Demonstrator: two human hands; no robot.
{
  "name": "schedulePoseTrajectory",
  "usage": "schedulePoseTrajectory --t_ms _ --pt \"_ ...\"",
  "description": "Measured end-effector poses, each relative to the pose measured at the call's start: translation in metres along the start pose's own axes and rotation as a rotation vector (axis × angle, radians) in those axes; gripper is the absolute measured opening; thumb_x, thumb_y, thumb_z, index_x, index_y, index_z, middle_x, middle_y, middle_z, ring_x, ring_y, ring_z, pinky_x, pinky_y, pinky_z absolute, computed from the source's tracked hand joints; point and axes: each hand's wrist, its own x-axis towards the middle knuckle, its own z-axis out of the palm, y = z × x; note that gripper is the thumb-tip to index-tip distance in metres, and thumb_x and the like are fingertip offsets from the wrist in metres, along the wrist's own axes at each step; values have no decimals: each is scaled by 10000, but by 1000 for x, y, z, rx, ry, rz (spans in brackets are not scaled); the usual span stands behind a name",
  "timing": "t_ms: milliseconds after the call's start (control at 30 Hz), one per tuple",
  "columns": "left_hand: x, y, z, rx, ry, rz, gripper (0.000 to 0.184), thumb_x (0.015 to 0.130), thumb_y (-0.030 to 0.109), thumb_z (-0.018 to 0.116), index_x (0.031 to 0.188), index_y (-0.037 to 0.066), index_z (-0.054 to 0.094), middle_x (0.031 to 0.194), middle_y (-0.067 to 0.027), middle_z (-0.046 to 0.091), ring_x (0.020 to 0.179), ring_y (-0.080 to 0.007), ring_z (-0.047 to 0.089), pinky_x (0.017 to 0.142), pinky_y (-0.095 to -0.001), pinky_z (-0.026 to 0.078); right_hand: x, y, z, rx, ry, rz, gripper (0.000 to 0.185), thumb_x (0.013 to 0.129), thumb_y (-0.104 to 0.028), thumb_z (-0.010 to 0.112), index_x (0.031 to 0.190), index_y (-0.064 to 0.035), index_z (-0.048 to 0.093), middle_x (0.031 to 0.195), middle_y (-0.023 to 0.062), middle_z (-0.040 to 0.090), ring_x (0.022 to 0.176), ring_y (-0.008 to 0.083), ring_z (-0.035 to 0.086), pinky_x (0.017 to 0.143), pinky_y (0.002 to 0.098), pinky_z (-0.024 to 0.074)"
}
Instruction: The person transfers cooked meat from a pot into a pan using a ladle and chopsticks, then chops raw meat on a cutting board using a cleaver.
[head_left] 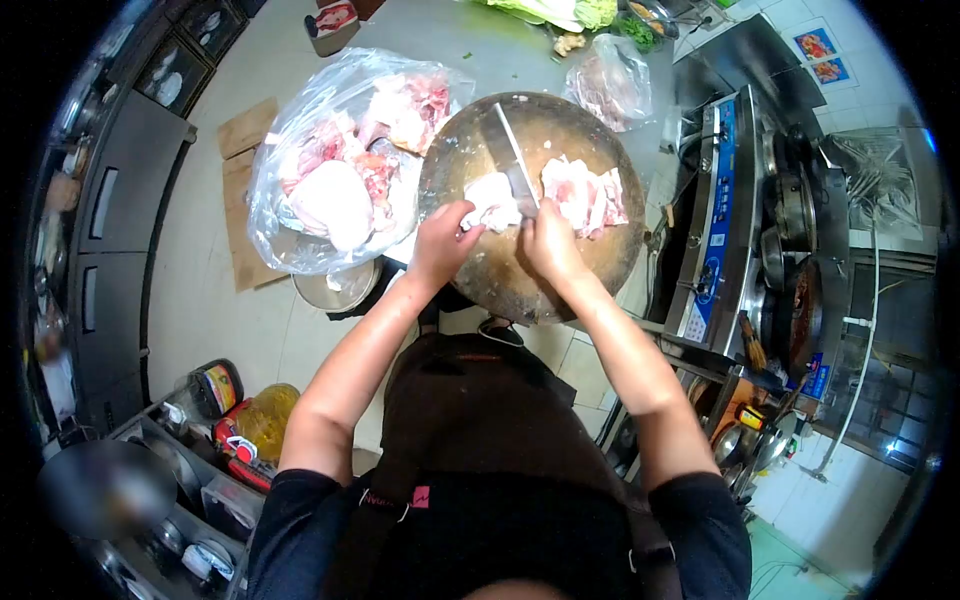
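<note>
A thick round wooden chopping board (500, 275) lies below my hands. My right hand (553, 248) is closed around a cleaver (508, 155), whose broad blade points away from me with its bright edge line slanting up the board. Left of the blade is a pale piece of raw meat (488, 203); my left hand (441, 243) grips its near edge with fingers curled. Sliced raw meat (585, 197) sits in a pile on the right of the blade. The cleaver's handle is hidden inside my right hand.
A clear plastic bag (265, 215) with large raw meat pieces touches the board's left side. Another bag (610, 85), ginger (569, 44) and leafy greens (540, 12) lie on the metal table (430, 25). A stove (715, 220) stands right; a bucket (335, 290) stands below left.
</note>
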Motion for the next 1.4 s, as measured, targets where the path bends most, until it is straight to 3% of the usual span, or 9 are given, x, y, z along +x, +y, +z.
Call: schedulePoseTrajectory --t_ms 300,433,667,733,900,1067,1200,1367,1400 --pt "-6 -12 -12 22 -48 -14 195 726 29 633 912 39 574 780 -145 565 676 -320 564 593 -369 455 22 -8 -43 206 -284 268 242 791 -106 529 960 64 492 880 315 573 893 432 559 823 464 429" --pt "2 -20 -7 50 -42 141 207 741 63 639 936 24 581 837 -162 580 745 -341 571 648 -375 460 42 -62 -109 137 -21 32 190 834 -136 510 929 26 482 808 277 585 785 428 585 705 472 468" --pt "0 -14 -12 17 -72 79 213 753 91 641 936 -1 584 844 -166 590 747 -317 580 645 -353 465 37 -95 -151 104 256 67 168 887 -189 515 846 -26 525 571 50 527 502 152 519 490 315 443" --pt "-3 -19 -8 34 -29 118 197 756 74 628 934 10 577 836 -163 584 753 -330 573 655 -368 462 -1 -40 -15 33 -187 132 261 779 -124 534 919 92 495 794 377 531 975 447 524 887 504 348" --pt "-3 -16 -18 81 -61 131 196 741 51 612 930 20 567 846 -161 564 788 -348 548 682 -391 453 6 -38 -18 147 -166 177 259 762 -80 552 956 80 488 794 316 568 791 476 556 680 505 455" --pt "-7 -24 -20 104 -100 88 195 727 32 602 918 20 561 835 -162 548 797 -347 536 693 -390 445 6 -22 -32 542 -264 502 201 817 -83 569 998 -19 508 561 55 517 375 123 465 352 297 378" --pt "-13 -50 -18 160 -50 166 171 733 26 606 896 11 556 805 -149 549 744 -320 546 670 -363 453 1 -13 -41 885 -264 609 281 800 -98 573 1051 -4 489 571 96 548 347 142 485 344 299 393" --pt "-14 -34 -13 137 59 159 207 712 38 625 896 -3 538 872 -158 539 817 -322 533 726 -366 445 -9 -36 -74 340 27 145 350 786 -96 571 1091 42 470 719 216 604 651 335 621 631 377 491" --pt "-13 -28 -12 114 58 150 220 699 39 632 891 -4 534 895 -163 530 852 -341 519 749 -391 435 -9 -42 -80 277 -112 279 582 785 -113 551 1315 2 342 994 253 594 806 325 606 802 353 455"
